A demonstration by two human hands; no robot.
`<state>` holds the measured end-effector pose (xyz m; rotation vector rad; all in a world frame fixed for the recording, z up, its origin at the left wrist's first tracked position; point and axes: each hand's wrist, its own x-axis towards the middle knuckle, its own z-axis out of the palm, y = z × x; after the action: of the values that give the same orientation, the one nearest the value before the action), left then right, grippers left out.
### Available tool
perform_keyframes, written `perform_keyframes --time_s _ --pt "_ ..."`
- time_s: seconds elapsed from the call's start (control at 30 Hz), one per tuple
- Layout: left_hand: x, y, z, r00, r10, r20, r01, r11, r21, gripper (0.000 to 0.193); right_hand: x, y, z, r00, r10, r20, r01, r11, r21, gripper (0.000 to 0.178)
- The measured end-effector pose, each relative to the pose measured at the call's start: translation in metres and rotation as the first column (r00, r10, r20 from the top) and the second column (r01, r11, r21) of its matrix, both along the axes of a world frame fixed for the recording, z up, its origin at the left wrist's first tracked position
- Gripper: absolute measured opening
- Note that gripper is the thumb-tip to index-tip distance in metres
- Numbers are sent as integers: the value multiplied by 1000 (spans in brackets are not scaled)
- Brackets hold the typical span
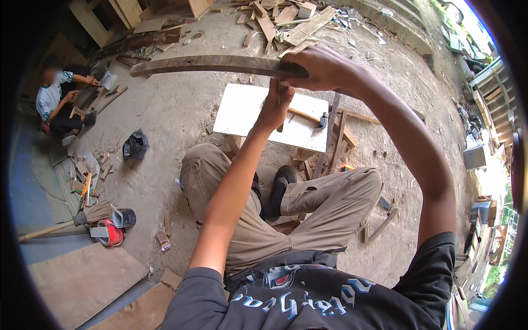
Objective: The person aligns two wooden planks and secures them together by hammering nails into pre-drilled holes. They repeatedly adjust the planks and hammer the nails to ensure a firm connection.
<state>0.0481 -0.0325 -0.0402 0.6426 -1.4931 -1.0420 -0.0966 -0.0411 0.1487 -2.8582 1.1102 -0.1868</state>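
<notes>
My right hand (pixel 314 69) is closed over the right end of a long dark wooden strip (pixel 203 64), which stretches leftward, raised above a low white-topped table (pixel 234 113). Just under that end, my left hand (pixel 273 107) is closed with its fingertips up. It appears to grip a narrow dark wooden piece (pixel 281 127), whose lower end shows beside the palm; most of it is hidden. A hammer (pixel 322 122) with a black head and wooden handle lies on the white tabletop, right of my left hand.
Dark wooden lengths (pixel 324 151) lean at the table's right side. Scrap wood (pixel 297 27) is piled at the back. Another person (pixel 60 99) sits at the far left with wood pieces. A black bag (pixel 136 145), a broom (pixel 93 213) and paint cans (pixel 113 231) stand left of my legs.
</notes>
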Motion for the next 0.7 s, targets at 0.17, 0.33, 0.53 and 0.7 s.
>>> perform_keyframes --time_s 0.17,0.33,0.53,0.7 --pt "4 -1 -16 1000 8 20 -10 996 91 45 1 -8 -21 1000 2 28 -3 999 54 35" --pt "10 1 -11 993 78 87 -82 996 37 49 4 -12 -23 998 45 38 -45 999 3 36" --pt "58 28 64 723 65 687 -227 963 147 46 -17 -12 -30 997 13 70 -14 1000 14 35" --pt "73 30 147 666 521 534 -66 755 -653 29 -21 -6 -28 994 24 104 -28 999 31 33"
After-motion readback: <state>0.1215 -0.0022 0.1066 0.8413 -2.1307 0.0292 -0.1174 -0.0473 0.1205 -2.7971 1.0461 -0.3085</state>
